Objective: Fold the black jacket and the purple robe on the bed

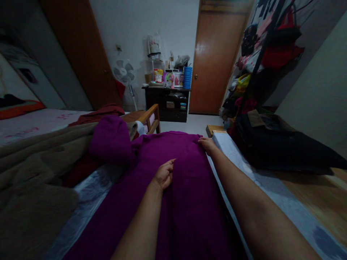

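Note:
A long purple garment (189, 173) lies spread out in front of me, its far edge toward the room. Near its middle, my left hand (165, 174) is closed, with thumb and forefinger pinched together; whether fabric is between them is too small to tell. My right hand (207, 144) pinches the garment's far right corner. Bunched purple fabric (111, 139) rests at the left beside the garment, on top of a brown fuzzy cloth (35, 180).
Dark folded clothes (271, 144) are piled at the right on a pale patterned cover (233, 151). A wooden rail (151, 113) stands beyond the garment. Farther back are a white fan (125, 72), a black cabinet (165, 104) and a wooden door (217, 61).

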Action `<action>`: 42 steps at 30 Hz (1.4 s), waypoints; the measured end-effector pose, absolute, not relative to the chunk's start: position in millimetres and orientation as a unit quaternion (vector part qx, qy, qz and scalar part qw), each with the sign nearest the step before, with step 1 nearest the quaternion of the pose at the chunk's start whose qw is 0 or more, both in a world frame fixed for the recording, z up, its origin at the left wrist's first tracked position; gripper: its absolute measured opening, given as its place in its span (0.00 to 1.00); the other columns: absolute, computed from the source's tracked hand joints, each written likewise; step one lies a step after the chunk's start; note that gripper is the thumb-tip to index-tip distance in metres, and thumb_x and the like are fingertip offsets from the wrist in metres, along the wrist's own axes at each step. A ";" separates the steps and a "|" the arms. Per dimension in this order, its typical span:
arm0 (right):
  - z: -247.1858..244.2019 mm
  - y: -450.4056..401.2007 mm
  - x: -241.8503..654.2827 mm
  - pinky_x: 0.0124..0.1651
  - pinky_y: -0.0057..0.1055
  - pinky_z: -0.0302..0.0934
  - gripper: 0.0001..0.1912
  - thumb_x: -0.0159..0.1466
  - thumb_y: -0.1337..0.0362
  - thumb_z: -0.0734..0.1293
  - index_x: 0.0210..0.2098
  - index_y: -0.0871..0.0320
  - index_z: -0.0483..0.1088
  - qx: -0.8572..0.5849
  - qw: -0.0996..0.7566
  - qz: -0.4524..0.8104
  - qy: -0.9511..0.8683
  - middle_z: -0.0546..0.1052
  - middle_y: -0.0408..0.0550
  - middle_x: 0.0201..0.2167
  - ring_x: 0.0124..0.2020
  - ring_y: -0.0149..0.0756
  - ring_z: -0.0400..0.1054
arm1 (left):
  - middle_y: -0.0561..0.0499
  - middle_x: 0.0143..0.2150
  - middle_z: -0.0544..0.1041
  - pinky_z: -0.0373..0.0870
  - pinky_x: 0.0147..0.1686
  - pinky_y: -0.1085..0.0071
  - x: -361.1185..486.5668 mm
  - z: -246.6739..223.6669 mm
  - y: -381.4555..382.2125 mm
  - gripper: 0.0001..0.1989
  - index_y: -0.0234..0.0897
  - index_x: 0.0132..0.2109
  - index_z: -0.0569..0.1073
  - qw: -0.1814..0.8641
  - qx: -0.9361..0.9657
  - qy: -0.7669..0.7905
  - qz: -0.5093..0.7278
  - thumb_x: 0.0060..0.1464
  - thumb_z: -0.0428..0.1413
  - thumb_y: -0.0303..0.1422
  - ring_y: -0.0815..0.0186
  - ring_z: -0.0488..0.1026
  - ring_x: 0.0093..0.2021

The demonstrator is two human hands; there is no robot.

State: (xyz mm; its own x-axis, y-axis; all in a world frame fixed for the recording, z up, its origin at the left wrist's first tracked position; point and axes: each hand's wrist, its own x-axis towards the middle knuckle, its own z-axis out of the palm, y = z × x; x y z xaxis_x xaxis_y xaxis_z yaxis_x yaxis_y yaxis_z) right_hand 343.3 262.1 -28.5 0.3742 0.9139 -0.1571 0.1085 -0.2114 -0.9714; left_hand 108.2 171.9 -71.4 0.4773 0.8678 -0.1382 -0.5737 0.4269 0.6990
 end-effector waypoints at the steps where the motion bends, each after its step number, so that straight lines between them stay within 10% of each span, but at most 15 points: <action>1: -28.8 265.2 344.5 0.21 0.23 0.55 0.04 0.49 0.70 0.67 0.26 0.59 0.70 -0.661 0.501 0.410 -0.380 0.68 0.38 0.14 0.18 0.28 0.62 | 0.46 0.42 0.80 0.72 0.48 0.65 108.0 -69.1 170.3 0.24 0.33 0.45 0.73 0.806 0.317 0.247 0.433 0.36 0.54 0.17 0.62 0.78 0.42; 7: -40.7 265.2 351.2 0.24 0.26 0.62 0.05 0.49 0.72 0.66 0.26 0.58 0.70 -0.651 0.496 0.441 -0.370 0.70 0.41 0.14 0.19 0.32 0.65 | 0.47 0.48 0.76 0.72 0.40 0.73 125.0 -63.3 167.1 0.28 0.39 0.52 0.68 0.715 0.471 0.300 0.421 0.41 0.64 0.27 0.66 0.76 0.40; 20: -56.1 257.9 351.1 0.31 0.27 0.66 0.10 0.47 0.75 0.64 0.29 0.59 0.71 -0.623 0.464 0.458 -0.434 0.76 0.43 0.21 0.25 0.34 0.70 | 0.41 0.60 0.59 0.52 0.63 0.58 165.6 -63.0 153.5 0.51 0.38 0.66 0.55 0.292 0.749 0.431 0.411 0.35 0.67 0.32 0.50 0.56 0.61; 28: -67.2 261.9 353.9 0.25 0.24 0.61 0.14 0.46 0.75 0.63 0.32 0.59 0.70 -0.645 0.460 0.434 -0.429 0.75 0.41 0.21 0.22 0.31 0.67 | 0.47 0.49 0.73 0.60 0.57 0.67 159.6 -78.7 176.4 0.22 0.43 0.53 0.72 0.428 0.605 0.484 0.466 0.54 0.46 0.22 0.60 0.69 0.52; 42: -66.8 284.8 356.9 0.29 0.27 0.63 0.06 0.51 0.67 0.66 0.30 0.57 0.72 -0.663 0.511 0.387 -0.388 0.76 0.45 0.23 0.26 0.36 0.70 | 0.50 0.31 0.81 0.73 0.40 0.65 136.1 -71.0 189.0 0.13 0.33 0.39 0.78 0.724 0.327 0.375 0.478 0.41 0.61 0.25 0.62 0.77 0.33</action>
